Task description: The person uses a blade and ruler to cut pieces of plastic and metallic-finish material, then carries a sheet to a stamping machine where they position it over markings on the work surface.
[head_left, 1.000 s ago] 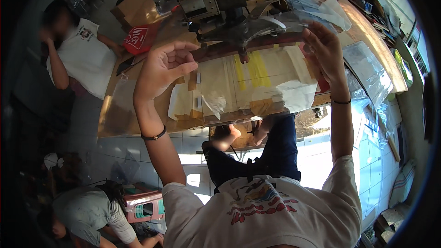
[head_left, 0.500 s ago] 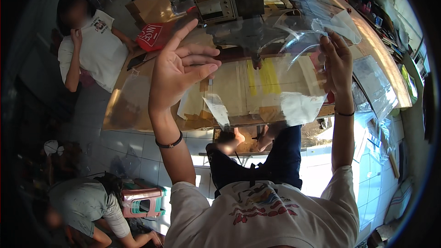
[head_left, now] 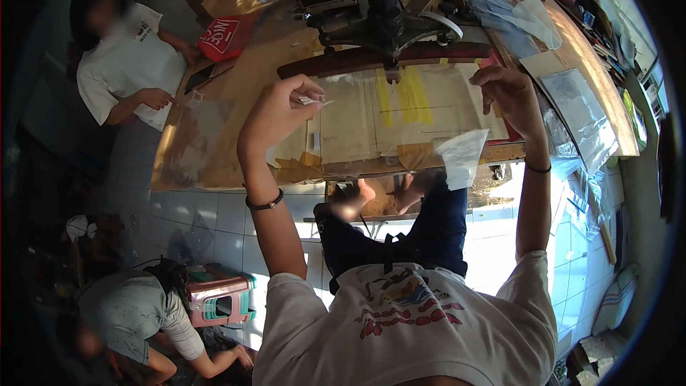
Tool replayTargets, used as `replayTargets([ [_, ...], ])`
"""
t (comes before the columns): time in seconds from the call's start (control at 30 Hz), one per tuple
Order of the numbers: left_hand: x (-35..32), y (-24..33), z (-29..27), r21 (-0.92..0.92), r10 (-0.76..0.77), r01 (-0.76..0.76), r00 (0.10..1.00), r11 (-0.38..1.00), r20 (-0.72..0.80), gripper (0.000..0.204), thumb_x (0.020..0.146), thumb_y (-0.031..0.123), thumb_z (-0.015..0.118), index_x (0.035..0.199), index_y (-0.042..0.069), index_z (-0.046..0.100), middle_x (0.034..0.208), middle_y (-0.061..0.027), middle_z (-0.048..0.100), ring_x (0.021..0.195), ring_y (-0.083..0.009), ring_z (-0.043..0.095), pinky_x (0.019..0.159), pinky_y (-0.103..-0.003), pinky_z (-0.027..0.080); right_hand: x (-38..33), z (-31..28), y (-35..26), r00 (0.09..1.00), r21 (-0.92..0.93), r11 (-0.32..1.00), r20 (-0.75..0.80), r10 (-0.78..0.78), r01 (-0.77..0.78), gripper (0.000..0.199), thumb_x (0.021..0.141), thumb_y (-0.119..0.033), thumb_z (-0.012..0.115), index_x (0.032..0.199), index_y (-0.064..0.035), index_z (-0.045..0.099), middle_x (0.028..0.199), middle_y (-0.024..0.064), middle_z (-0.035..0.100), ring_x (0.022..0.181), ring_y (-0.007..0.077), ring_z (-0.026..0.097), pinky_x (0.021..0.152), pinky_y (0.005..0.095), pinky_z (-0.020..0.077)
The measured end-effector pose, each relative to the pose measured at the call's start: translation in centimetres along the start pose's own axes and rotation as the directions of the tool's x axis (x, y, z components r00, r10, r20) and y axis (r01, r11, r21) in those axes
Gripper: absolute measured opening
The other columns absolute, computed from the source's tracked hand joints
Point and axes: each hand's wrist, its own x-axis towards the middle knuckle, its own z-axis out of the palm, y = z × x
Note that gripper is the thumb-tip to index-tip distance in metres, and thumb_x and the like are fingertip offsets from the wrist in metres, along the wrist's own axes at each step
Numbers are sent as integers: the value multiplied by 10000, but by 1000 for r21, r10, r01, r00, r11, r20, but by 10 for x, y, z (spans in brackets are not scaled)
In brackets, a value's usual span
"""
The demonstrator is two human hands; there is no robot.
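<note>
My left hand (head_left: 279, 111) is closed in a pinch on a small whitish piece (head_left: 309, 101) over the left part of the work board. What this piece is made of I cannot make out. On the other side, my right hand (head_left: 511, 96) hovers over the board's right end, its fingers bent and apart, with nothing visible in them. Between the hands lies the pale board (head_left: 350, 132) with yellow tape strips (head_left: 416, 100). Above its far edge is the dark red bar (head_left: 457, 51) of a black press-like machine (head_left: 389, 25).
A white sheet (head_left: 463, 159) hangs over the table's near edge. Clear plastic sheets (head_left: 582, 111) lie at the right. A red bag (head_left: 223, 37) is at the far left beside a person (head_left: 132, 64). Another person (head_left: 132, 314) bends down by stacked stools (head_left: 221, 297).
The clear plastic sheet lifted in my right hand is no longer seen raised. Both hands have come down over the board, and my left fingers have closed. The person at left has lowered a hand.
</note>
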Motion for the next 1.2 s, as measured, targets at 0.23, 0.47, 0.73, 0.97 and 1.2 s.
replayTargets([
  [0.23,-4,28,108,34,315,-324,935,945,164,340,899,195,686,1179,9,634,1055,-142,712,842,-266,675,795,-338,536,-23,44,11,940,-105,983,291,176,-152,210,864,127,520,945,30,688,965,83,694,775,140,692,647,260,602],
  [0.47,-2,28,148,-317,91,-8,964,948,248,255,967,169,623,1133,-23,649,831,-96,705,662,-110,599,636,-271,490,-28,34,23,956,-78,990,259,137,-121,193,860,134,518,916,42,678,991,113,689,835,161,701,668,273,612],
  [0.73,-2,25,159,-338,94,-29,980,941,175,216,936,173,674,993,-33,709,764,-59,689,644,-91,564,607,-272,466,-24,25,18,984,-139,986,138,116,-96,203,930,-7,524,1086,-2,655,1011,111,701,901,180,686,752,308,567],
  [0.97,-4,41,146,-163,143,-118,979,980,147,203,896,163,713,963,-29,719,783,-76,718,591,-116,564,587,-284,466,-13,48,-2,899,-491,871,392,194,26,151,889,-146,688,1000,-60,743,864,68,745,747,202,701,701,307,545],
  [1.2,-27,7,117,-146,16,13,981,989,195,179,896,142,709,948,-29,722,785,-65,717,691,-103,641,661,-258,510,-29,31,17,946,-429,896,228,232,-116,109,870,-114,709,946,-52,756,839,49,743,684,158,667,657,290,530],
])
